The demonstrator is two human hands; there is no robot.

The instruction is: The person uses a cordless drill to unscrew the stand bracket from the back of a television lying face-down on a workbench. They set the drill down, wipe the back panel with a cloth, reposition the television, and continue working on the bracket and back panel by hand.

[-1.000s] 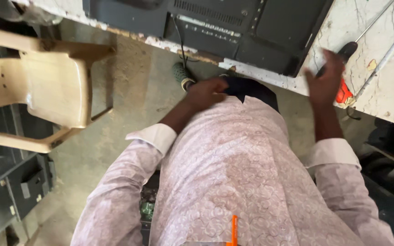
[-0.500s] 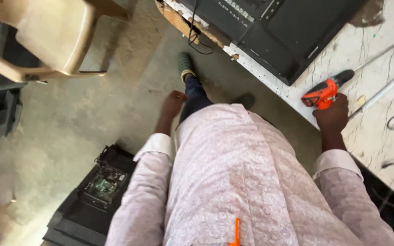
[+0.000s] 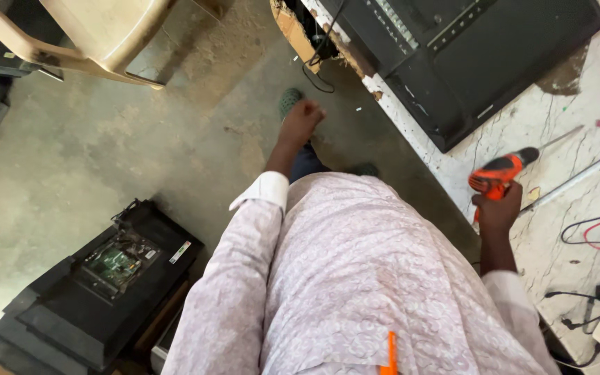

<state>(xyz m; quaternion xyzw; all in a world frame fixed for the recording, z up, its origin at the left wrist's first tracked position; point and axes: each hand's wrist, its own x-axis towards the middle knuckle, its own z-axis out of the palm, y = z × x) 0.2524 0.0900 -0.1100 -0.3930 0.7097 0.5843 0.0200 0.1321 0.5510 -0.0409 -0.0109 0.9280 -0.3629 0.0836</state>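
Nearest: orange pen (image 3: pixel 391 353) clipped at the patterned white shirt (image 3: pixel 376 278). R hand (image 3: pixel 498 208) wrapped round handle of the orange-and-black cordless drill (image 3: pixel 500 172), held just over edge of cracked white marble worktop (image 3: pixel 571 125). L hand (image 3: pixel 301 121) loosely curled, holding nothing, above concrete floor (image 3: pixel 105 139). Farther: black flat-screen TV back (image 3: pixel 480 55) on worktop; beige plastic chair (image 3: pixel 98 31) top left.

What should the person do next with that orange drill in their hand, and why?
Probably swing the orange drill up and over toward the black flat-screen set lying back-up on the marble table. The right hand grips the drill at the table's edge, its nose aimed away from the set, while the left hand hangs empty over the floor.
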